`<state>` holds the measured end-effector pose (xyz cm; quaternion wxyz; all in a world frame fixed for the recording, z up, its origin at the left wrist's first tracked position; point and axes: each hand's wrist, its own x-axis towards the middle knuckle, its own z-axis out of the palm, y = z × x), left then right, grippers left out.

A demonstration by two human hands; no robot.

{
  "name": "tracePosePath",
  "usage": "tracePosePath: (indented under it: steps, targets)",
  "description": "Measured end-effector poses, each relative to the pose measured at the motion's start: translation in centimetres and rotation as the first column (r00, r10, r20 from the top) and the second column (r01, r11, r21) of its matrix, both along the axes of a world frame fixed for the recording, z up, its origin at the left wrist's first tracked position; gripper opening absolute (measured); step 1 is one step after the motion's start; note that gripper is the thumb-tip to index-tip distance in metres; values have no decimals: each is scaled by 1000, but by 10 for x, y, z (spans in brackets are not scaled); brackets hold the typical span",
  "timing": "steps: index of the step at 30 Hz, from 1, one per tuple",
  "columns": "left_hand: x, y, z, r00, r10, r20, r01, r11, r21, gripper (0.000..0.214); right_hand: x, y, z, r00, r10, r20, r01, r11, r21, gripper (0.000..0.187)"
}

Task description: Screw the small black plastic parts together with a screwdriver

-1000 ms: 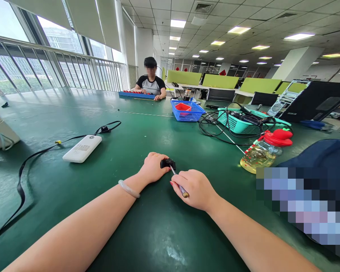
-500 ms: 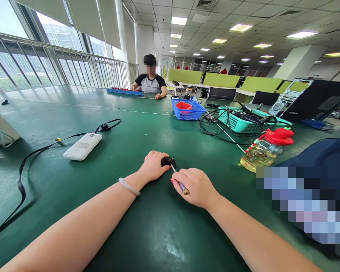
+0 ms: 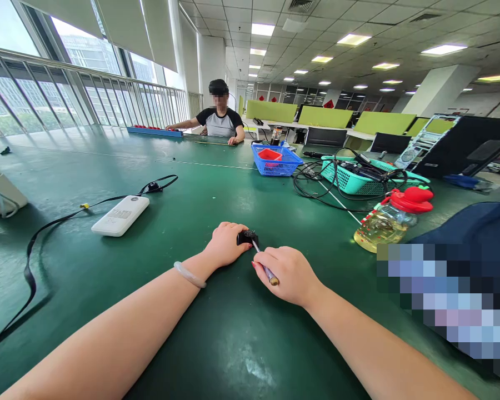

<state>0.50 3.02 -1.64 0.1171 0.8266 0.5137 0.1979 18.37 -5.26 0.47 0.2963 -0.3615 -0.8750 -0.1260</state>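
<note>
My left hand, with a pale bangle at the wrist, is closed around a small black block-shaped part on the green table. Its thumb presses the near side, and the part's exact kind is too small to make out. In my right hand is a slim screwdriver with a thin metal shaft and a gold-coloured handle end. The shaft slants up and to the left, its tip at the black part's near face. Whether the tip sits inside the part is hidden.
Left on the table are a white power bank and a black strap. Beyond are a blue basket and a teal basket with cables. A bottle and dark cap lie right. A person sits opposite.
Across the table, the person's arm has stretched out and the long blue tray with red pieces has slid to the left. My hands, the black part and the screwdriver have hardly moved.
</note>
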Motion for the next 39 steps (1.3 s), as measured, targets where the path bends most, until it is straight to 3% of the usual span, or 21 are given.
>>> tracePosePath:
  steps: [23,28,39]
  targets:
    - [0,0,1,1000,-6,-17,6,1000,-18,38,3,1,0,997,-73,1,73,997,-24,24]
    - [1,-1,3,1000,-1,-11,1,999,-33,37,2,2,0,994,-96,50,100,992,-82,22]
    - [1,-3,4,1000,1,-2,-1,1000,-28,34,1,-2,1,999,15,33,-14,999,-44,25]
